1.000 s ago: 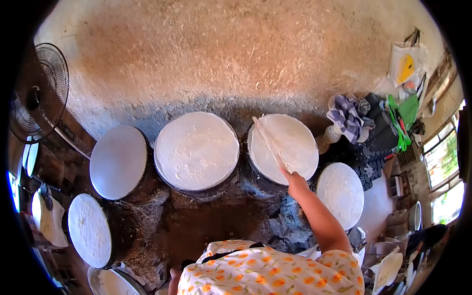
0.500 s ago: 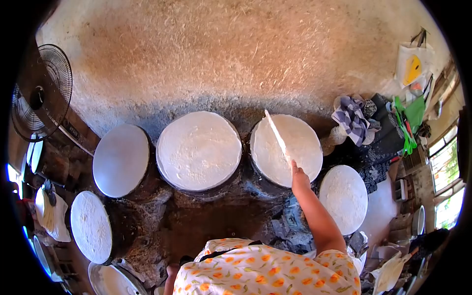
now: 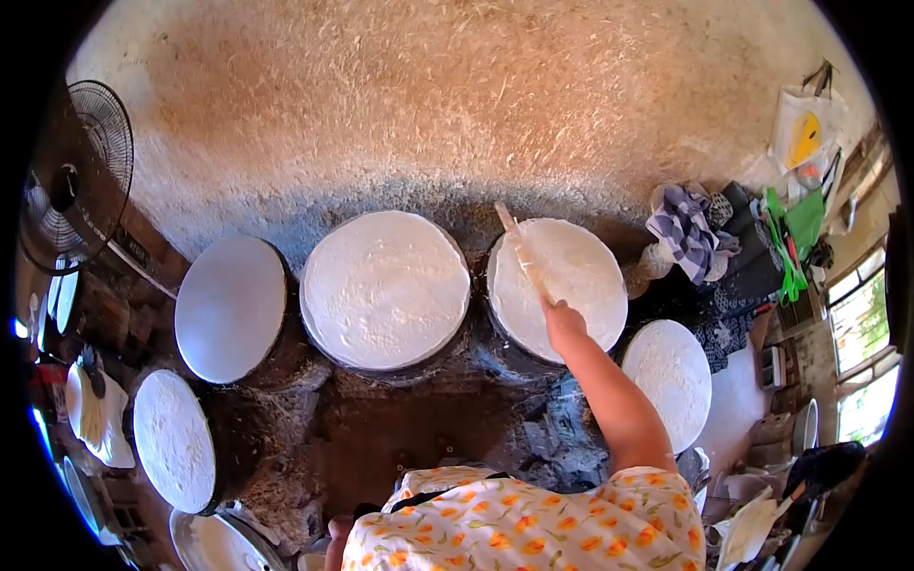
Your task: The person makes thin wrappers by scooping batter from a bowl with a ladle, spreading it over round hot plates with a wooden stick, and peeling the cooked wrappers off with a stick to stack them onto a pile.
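My right hand is closed around the near end of a long, flat wooden stick. The stick slants up and to the left over a round, white-coated griddle top, and its far tip passes the back left rim. I cannot tell whether its edge touches the white layer. At the bottom, beside the flowered shirt, a small part of my left hand or arm shows; its fingers are not visible.
Left of the stick stands a larger white-coated round, then a smooth grey one. More coated rounds stand at near left and right. A fan is at far left, piled cloths at right, and a rough wall behind.
My right hand has shifted slightly left and up with the stick. The stick's far tip has moved left, and its visible face now looks browner than the white face before.
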### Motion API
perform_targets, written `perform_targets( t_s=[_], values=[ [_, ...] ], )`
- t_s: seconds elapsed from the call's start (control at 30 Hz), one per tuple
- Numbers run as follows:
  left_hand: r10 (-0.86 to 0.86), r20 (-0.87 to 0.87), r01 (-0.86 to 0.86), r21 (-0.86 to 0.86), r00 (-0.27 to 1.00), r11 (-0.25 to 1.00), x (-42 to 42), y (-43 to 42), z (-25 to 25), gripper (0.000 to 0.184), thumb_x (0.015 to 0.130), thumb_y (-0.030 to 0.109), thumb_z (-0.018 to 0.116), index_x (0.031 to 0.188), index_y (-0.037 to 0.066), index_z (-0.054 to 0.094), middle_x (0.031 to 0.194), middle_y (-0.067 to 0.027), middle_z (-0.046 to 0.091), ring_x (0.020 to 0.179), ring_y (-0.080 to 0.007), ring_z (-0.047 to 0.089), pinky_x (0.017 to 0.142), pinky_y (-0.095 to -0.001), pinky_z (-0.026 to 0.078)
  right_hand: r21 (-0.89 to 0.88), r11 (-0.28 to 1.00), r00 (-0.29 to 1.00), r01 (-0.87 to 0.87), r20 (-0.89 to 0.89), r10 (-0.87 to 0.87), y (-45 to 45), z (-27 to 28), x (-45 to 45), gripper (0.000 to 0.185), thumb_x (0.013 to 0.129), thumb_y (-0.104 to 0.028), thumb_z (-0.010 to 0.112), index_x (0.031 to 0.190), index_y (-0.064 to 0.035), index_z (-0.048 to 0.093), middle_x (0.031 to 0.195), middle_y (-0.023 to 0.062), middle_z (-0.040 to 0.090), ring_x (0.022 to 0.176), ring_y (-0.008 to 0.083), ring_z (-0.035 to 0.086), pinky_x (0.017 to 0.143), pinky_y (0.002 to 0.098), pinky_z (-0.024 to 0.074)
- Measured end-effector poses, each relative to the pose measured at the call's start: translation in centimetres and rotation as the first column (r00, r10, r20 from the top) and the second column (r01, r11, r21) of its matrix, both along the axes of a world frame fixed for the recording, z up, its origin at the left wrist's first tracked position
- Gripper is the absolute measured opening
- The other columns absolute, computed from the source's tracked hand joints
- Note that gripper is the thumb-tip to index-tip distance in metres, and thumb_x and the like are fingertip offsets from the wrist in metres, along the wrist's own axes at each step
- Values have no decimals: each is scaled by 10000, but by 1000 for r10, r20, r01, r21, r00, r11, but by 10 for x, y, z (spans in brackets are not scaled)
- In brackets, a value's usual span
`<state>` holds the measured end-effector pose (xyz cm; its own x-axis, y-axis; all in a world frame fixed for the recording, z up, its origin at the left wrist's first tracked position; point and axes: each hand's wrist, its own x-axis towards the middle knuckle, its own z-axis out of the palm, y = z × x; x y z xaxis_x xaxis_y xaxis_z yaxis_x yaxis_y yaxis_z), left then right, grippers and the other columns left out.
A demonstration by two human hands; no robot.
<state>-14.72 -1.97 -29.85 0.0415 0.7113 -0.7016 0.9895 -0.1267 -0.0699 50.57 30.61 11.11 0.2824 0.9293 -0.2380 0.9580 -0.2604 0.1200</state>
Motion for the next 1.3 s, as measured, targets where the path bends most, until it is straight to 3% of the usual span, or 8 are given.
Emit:
perform_targets(
  t_s=[0.27,0.47,0.6,0.63,0.73,0.83,0.97,1.3],
  values=[
    [57,54,-59,34,997,998,18,35,40,218,811,258,525,787,159,717,845,-84,697,787,-240,686,611,-381,541,90,993,996,-75,-50,80,-68,3,-13,599,826,-10,455,1380,-222,373,1006,191,528,762,337,621,662,426,520],
    [-18,-60,18,-7,998,1000,50,70,162,205,825,218,520,798,147,710,866,-82,694,828,-242,678,646,-388,540,88,966,970,241,-30,-240,-59,-30,24,628,876,-36,443,1432,-269,267,1040,160,510,760,296,631,629,397,534],
    [28,-44,-23,106,999,994,49,40,153,199,826,196,520,780,134,704,839,-86,690,814,-234,678,654,-361,540,274,961,975,43,-222,20,-60,-3,-1,636,801,47,462,1368,-237,411,952,191,540,786,356,607,698,433,506],
    [444,357,-538,234,822,810,49,21,148,205,823,193,514,781,124,703,809,-93,685,810,-224,676,648,-340,537,405,914,933,-28,-318,170,-56,-5,-9,650,770,84,472,1341,-225,455,905,204,560,796,386,594,719,448,493],
    [735,366,-811,103,570,577,70,-11,183,210,826,185,506,774,116,697,784,-108,679,822,-215,674,650,-331,535,472,870,811,-146,-447,378,-32,-17,-52,676,741,104,495,1335,-216,461,853,194,550,775,401,575,694,458,477],
    [496,143,-514,135,856,847,71,-41,200,165,803,132,542,810,133,707,838,-97,688,819,-227,676,666,-350,545,445,850,777,-282,-413,474,0,-22,-83,684,762,45,523,1369,-246,401,918,192,544,763,381,587,682,462,488],
    [717,577,-876,-7,390,482,7,-172,47,166,781,129,564,868,133,706,925,-85,687,852,-237,672,657,-371,544,158,934,898,-321,-261,353,44,-28,-122,624,829,-1,468,1393,-241,355,966,196,543,785,356,617,687,430,512],
    [763,521,-910,69,383,409,-47,-195,57,119,813,119,601,840,64,704,839,-117,694,761,-228,662,674,-348,519,29,987,987,-158,9,158,40,-29,-190,438,954,-125,347,1389,-170,338,1078,220,544,899,340,628,703,403,535]
  ],
)
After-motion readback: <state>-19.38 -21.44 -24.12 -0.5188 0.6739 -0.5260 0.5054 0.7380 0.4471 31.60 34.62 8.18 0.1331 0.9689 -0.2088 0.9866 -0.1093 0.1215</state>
